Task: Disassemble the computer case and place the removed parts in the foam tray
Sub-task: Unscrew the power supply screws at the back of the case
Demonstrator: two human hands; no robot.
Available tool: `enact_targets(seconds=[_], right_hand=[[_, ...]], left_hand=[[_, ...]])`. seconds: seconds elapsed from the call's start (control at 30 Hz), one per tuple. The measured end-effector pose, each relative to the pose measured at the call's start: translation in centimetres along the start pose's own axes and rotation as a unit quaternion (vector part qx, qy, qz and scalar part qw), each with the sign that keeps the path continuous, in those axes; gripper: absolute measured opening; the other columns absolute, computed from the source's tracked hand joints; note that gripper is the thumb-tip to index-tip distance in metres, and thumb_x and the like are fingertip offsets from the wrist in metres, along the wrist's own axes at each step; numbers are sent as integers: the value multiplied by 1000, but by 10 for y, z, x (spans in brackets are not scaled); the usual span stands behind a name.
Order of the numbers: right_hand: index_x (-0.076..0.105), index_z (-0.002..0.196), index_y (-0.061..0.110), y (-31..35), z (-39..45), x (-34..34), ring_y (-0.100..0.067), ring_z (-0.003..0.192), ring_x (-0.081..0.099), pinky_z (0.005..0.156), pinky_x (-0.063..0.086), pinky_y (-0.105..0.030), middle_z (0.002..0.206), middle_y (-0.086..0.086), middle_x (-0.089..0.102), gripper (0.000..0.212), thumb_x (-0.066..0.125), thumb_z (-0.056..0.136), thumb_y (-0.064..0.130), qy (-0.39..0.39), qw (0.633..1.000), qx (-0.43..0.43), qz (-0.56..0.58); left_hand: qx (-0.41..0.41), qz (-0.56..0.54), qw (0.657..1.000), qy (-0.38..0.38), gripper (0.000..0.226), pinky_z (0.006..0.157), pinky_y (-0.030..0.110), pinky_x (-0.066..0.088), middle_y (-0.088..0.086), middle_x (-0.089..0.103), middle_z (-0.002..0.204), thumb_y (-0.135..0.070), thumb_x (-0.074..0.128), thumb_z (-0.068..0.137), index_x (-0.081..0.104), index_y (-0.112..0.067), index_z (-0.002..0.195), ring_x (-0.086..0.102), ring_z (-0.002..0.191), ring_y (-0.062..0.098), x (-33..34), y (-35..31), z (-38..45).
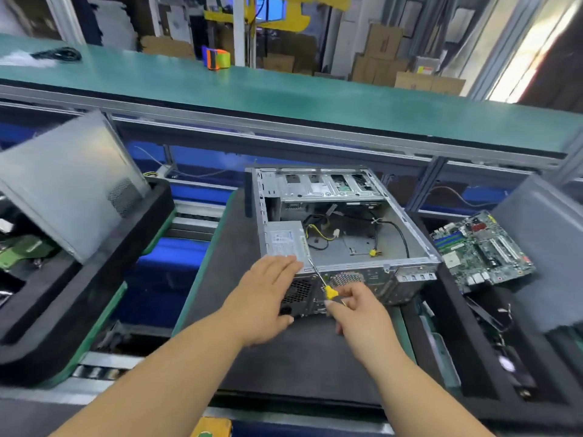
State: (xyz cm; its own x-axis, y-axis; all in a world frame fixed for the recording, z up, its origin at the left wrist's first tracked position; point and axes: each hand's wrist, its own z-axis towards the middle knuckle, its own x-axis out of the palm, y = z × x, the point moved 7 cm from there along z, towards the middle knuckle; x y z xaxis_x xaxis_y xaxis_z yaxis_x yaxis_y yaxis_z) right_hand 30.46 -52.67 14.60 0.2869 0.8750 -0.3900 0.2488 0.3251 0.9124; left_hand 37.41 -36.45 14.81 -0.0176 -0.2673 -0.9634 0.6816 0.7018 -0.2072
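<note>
Lying in the foam tray [441, 326], a motherboard [482, 250] faces up.

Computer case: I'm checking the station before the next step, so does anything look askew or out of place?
Mostly orderly. The motherboard lies tilted on the foam tray's edge at right, not seated in a pocket. Loose cables sprawl inside the computer case.

An electronics disassembly line in a factory or warehouse: a long green conveyor belt [284, 89] on an aluminium frame, stacked cardboard boxes [383, 55] behind, black foam trays [104, 288] holding a motherboard [482, 250] and panels.
</note>
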Motion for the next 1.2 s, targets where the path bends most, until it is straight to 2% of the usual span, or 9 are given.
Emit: enact_targets(seconds=[0.2,0.3,0.47,0.67,0.8,0.87,0.93,1.07,1.2], right_hand=[[55,99,19,-9,-8,4,-12,43,51,46,39,-23,70,-1,70,4,57,96,21,6,999,44,29],[55,97,18,-14,-9,4,-14,40,49,41,37,-18,65,-1,70,13,47,101,28,39,997,61,31],[58,99,12,-30,-21,3,-15,35,44,37,33,-15,51,-2,61,23,40,102,25,84,989,101,71],[60,96,12,-44,-39,-8,-14,35,38,38,31,-17,50,-1,56,23,41,98,24,125,979,129,95],[60,95,13,-38,-36,-12,-14,36,38,41,31,-19,50,0,56,23,40,98,25,141,978,112,106],[60,94,13,-37,-34,-10,-14,35,37,39,31,-18,49,0,56,23,41,98,25,141,976,109,122],[60,95,14,-36,-31,-5,-14,35,38,39,30,-17,49,0,56,22,41,98,24,146,975,107,130],[59,94,15,-40,-25,4,-14,37,39,41,31,-18,50,2,57,21,40,97,24,145,974,111,137],[59,95,14,-39,-22,9,-13,37,38,41,31,-18,50,2,57,21,41,97,24,128,974,111,148]], left_hand=[[-8,8,1000,-9,96,120,28,-5,-9,4,161,-52,63,83,6,-27,155,2,146,14,2,1,0],[-36,-4,999,-16,93,122,33,-2,-9,10,160,-51,64,82,10,-28,155,5,147,15,1,-1,0],[-80,-22,996,-14,92,122,33,-4,-8,15,159,-50,68,80,16,-29,153,7,147,17,2,-5,0],[-126,-79,989,-15,88,112,19,-13,-8,25,154,-38,76,77,27,-29,150,11,143,10,-8,-13,2],[-172,-131,976,40,93,120,29,-2,-12,21,157,-30,78,74,26,-33,151,7,147,13,-10,-13,2],[-182,-134,971,73,95,122,36,11,-12,20,158,-25,77,73,25,-33,152,8,147,15,-12,-13,2],[-183,-124,971,86,97,118,33,19,-13,20,158,-23,77,72,24,-33,152,11,145,13,-12,-11,4],[-169,-90,979,77,95,112,27,22,-13,25,155,-27,75,70,25,-35,151,15,141,10,-11,-8,5],[-126,-20,991,26,88,110,27,26,-12,38,146,-34,72,71,30,-37,148,27,134,13,-19,-11,10]])
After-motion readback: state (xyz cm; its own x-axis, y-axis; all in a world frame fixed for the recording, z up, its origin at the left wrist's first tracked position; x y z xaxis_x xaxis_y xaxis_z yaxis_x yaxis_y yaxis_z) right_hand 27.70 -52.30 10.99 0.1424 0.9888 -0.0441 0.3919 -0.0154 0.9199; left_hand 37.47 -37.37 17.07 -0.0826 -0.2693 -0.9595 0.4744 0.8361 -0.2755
